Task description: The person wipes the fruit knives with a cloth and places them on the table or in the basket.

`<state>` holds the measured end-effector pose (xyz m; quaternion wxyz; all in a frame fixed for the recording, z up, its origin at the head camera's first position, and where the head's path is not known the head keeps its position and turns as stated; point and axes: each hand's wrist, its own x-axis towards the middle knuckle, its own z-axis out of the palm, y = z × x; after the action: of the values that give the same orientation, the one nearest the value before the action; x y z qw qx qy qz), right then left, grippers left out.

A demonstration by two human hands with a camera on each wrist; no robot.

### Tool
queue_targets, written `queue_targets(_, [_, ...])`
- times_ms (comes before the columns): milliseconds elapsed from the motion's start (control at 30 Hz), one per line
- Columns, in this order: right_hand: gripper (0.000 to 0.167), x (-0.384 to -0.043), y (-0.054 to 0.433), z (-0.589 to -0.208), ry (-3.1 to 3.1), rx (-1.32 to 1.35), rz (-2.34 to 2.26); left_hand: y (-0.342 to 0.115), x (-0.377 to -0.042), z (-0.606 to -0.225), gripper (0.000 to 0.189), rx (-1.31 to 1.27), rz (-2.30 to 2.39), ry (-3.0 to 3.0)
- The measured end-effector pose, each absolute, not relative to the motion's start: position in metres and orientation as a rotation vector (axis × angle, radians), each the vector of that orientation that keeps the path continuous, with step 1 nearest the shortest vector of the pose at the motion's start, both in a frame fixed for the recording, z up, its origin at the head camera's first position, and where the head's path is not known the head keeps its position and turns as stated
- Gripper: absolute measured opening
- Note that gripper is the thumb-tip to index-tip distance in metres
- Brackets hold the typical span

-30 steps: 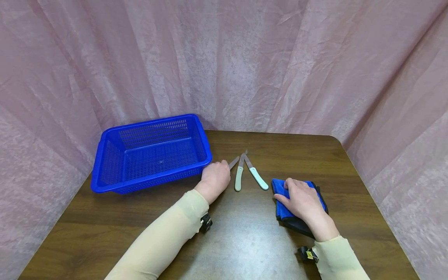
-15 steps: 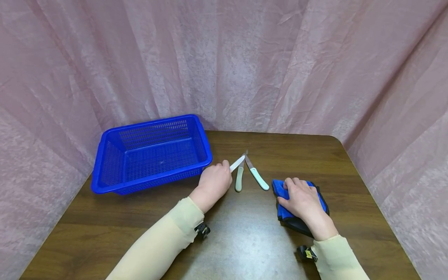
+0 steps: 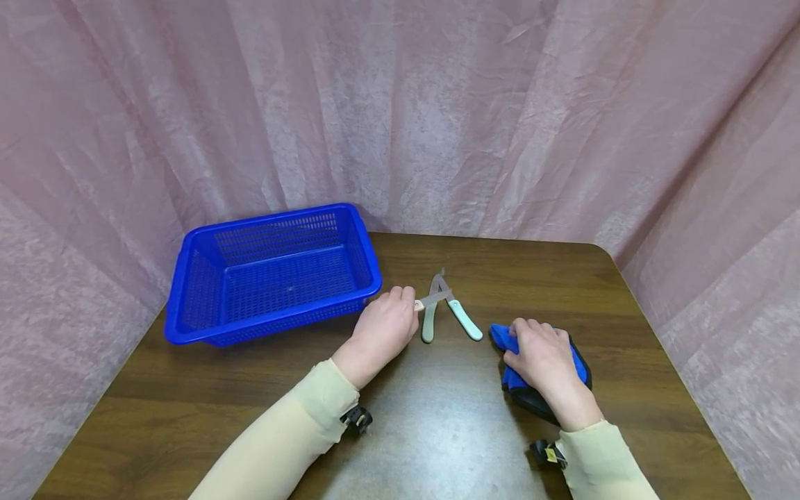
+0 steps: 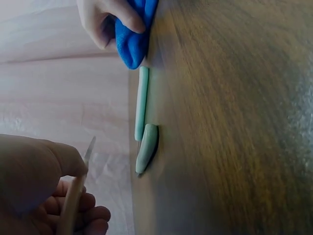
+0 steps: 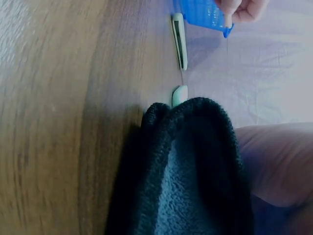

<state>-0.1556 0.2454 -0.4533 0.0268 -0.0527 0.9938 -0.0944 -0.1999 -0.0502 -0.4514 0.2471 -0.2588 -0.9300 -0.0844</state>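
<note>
My left hand (image 3: 382,333) holds a small knife by its pale peach handle (image 4: 71,205), thumb on top and fingers curled beneath. The knife's blade (image 3: 436,298) points right, over two other knives as seen from the head. Those two lie on the table with tips close together: one with a pale green handle (image 3: 428,325), the other with a mint handle (image 3: 465,321). To the right, my right hand (image 3: 544,354) grips a folded blue cloth (image 4: 131,45) with a black border (image 5: 215,110), its near corner bunched between thumb and fingers.
A blue plastic basket (image 3: 275,323) with perforated walls stands at the back left, close beside my left hand. The wooden table (image 3: 512,278) ends at a pink curtain (image 3: 437,125) behind and on both sides.
The knife in my left hand has come up from the table, and its blade has swung rightward over the other knives. My right hand has bunched the cloth's left side and drawn it slightly right.
</note>
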Motion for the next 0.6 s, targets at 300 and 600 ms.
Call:
queue_targets(300, [0.030,-0.153,0.246,-0.455,3.207,-0.239,-0.342,-0.056,-0.199,-0.452,0.020,-0.732,-0.220,-2.458])
queue_targets(600, [0.032,-0.149,0.237,-0.443,3.309,-0.337,-0.404,-0.064,-0.197,-0.453,0.016,-0.809,-0.428,-2.413])
